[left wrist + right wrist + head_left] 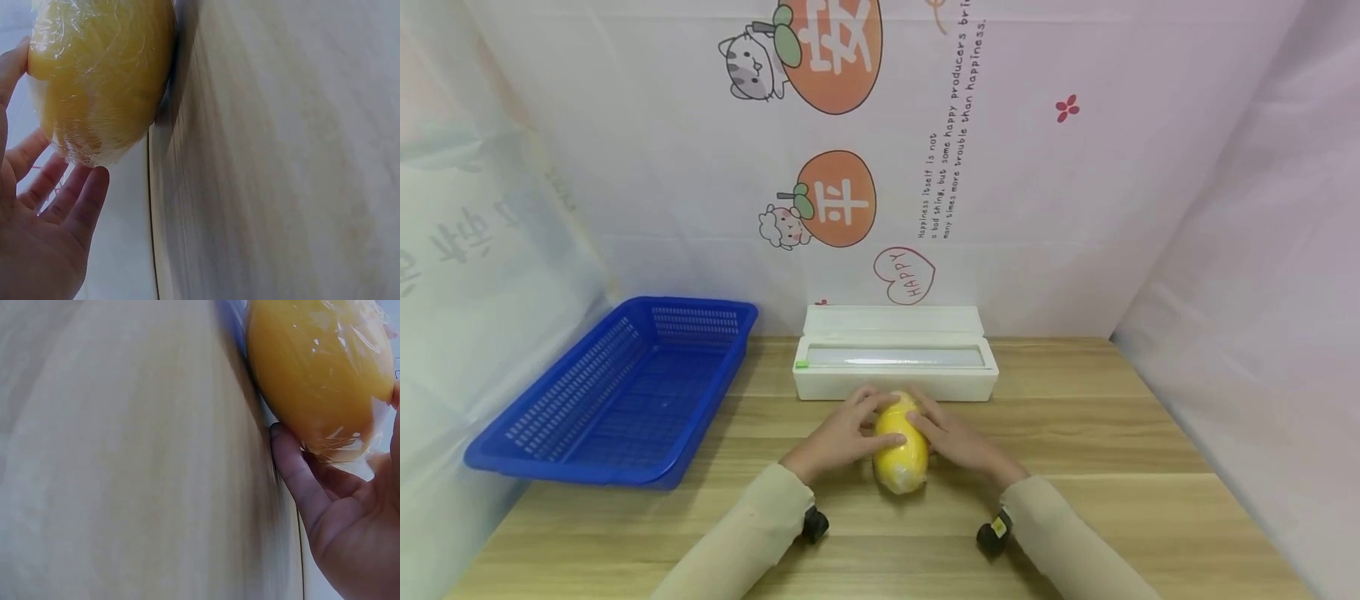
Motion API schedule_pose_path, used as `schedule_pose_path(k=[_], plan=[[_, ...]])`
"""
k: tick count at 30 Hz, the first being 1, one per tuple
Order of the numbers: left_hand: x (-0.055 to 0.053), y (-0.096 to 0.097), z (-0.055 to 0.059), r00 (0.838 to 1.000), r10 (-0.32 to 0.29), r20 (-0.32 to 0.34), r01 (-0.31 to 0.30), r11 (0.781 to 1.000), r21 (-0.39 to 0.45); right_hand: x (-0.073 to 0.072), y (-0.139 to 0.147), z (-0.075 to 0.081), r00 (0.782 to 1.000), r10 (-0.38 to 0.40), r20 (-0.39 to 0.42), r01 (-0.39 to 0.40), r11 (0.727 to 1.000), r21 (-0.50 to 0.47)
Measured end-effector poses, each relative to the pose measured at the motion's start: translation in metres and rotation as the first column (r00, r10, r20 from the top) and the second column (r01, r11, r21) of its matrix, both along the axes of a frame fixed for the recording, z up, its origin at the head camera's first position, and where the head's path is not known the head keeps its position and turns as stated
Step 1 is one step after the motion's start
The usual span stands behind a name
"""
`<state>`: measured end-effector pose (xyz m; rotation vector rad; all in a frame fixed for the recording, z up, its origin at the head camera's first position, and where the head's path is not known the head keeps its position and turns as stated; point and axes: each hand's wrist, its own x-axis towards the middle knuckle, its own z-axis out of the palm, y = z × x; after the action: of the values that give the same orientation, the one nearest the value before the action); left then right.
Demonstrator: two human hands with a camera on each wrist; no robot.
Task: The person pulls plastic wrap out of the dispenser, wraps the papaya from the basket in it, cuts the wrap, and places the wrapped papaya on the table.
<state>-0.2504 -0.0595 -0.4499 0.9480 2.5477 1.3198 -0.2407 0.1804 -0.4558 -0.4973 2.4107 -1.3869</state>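
A yellow oval fruit (901,457) wrapped in clear cling film lies on the wooden table, its long side pointing away from me. My left hand (842,437) holds its left side, the thumb on top. From the right, my right hand (958,442) holds the other side with the thumb near the top. Creased film covers the fruit (103,75) in the left wrist view, where several fingertips meet its lower end. In the right wrist view, fingers (297,469) reach beneath the fruit's edge, close to the tabletop.
Just behind the fruit stands a white cling film box (895,385), lid raised, a green slider (802,364) at its left end. A blue plastic basket (703,417) sits at the left. Printed white sheeting (1045,208) hangs behind and along both sides of the table (1097,517).
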Motion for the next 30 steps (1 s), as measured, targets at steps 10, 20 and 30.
schedule_pose_path(k=[10,20,30], plan=[[0.001,-0.002,-0.001,1.000,-0.005,0.004,0.005,1.000,-0.009,0.001,-0.002,-0.005,1.000,0.013,-0.018,-0.013,1.000,0.016],[0.000,-0.004,0.002,1.000,-0.010,-0.002,0.010,1.000,-0.002,0.001,-0.005,0.000,0.999,0.018,-0.049,-0.016,0.999,0.037],[0.001,-0.012,0.005,1.000,0.002,0.009,-0.001,0.997,-0.073,0.002,-0.001,0.002,0.999,0.010,0.043,-0.006,0.995,-0.095]])
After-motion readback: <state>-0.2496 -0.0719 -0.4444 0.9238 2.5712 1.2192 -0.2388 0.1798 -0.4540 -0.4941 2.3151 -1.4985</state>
